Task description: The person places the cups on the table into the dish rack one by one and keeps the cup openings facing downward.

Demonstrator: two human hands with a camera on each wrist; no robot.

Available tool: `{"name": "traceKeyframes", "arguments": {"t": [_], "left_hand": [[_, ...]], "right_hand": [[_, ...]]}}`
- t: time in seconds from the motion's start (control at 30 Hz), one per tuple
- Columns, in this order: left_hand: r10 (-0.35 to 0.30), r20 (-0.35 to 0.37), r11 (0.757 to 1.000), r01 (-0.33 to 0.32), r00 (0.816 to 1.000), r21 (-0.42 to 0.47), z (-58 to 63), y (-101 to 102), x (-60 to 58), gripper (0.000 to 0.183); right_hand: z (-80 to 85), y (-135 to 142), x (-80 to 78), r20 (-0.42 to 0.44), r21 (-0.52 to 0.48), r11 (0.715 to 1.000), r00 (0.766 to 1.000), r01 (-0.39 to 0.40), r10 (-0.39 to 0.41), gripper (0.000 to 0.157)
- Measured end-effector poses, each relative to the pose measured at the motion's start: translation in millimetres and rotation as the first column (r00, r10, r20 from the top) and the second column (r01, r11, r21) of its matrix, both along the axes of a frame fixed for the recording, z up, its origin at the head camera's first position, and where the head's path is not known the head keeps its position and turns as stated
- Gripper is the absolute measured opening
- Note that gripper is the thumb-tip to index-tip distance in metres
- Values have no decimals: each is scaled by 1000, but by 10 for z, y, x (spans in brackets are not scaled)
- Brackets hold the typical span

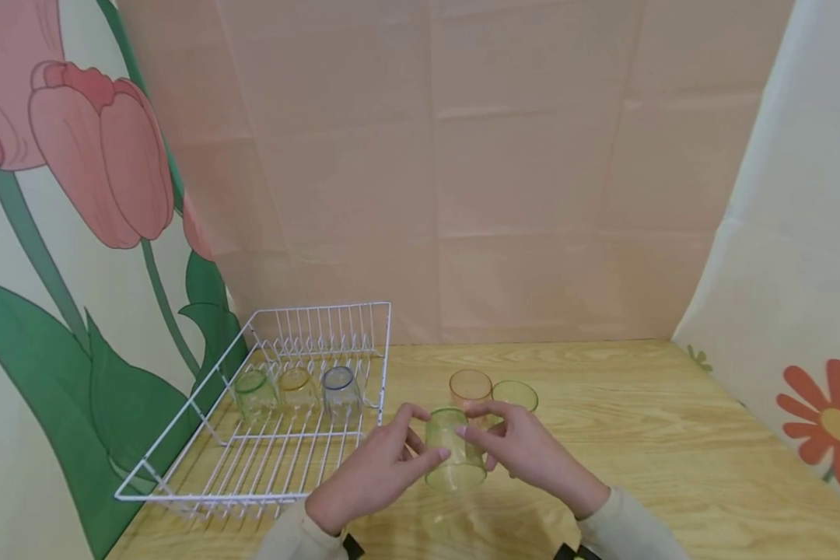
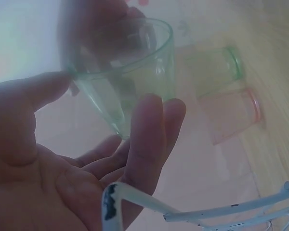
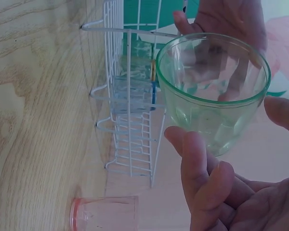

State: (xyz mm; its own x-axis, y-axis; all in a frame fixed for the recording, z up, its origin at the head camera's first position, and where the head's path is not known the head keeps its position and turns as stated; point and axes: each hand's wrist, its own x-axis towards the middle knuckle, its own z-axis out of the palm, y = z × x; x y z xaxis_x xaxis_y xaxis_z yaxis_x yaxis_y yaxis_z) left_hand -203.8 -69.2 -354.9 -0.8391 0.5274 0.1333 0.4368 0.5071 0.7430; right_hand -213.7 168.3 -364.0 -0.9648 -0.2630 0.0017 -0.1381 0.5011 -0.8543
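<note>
Both hands hold a pale green clear cup (image 1: 456,464) a little above the table. Its narrow end points up and away, and its wide rim faces down toward me. My left hand (image 1: 371,474) grips the cup's left side between thumb and fingers. On the opposite side, my right hand (image 1: 528,455) pinches it near the narrow end. Through the clear wall of the cup (image 3: 214,113), the left hand shows in the right wrist view. Just behind the held cup stand an orange cup (image 1: 470,383) and a yellow-green cup (image 1: 516,395).
A white wire dish rack (image 1: 213,496) stands on the left of the wooden table (image 1: 630,443). Inside it sit a green-tinted cup (image 1: 255,398), a yellow-tinted cup (image 1: 297,393) and a blue-tinted cup (image 1: 341,395). Its near right side is close to my left hand.
</note>
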Motion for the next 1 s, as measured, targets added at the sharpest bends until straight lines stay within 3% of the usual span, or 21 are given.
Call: {"name": "traceKeyframes", "arguments": {"t": [0.37,1.0], "left_hand": [[5,-7,1000,-5,1000,-7,-41,-7,6,58],[-7,-11,1000,7,1000,10,-72,24,-12,59]], "right_hand": [[-23,18,-27,-32,-6,1000,999,-15,15,59],[-18,-2,-20,-1,25,1000,1000,12,-12,66]]}}
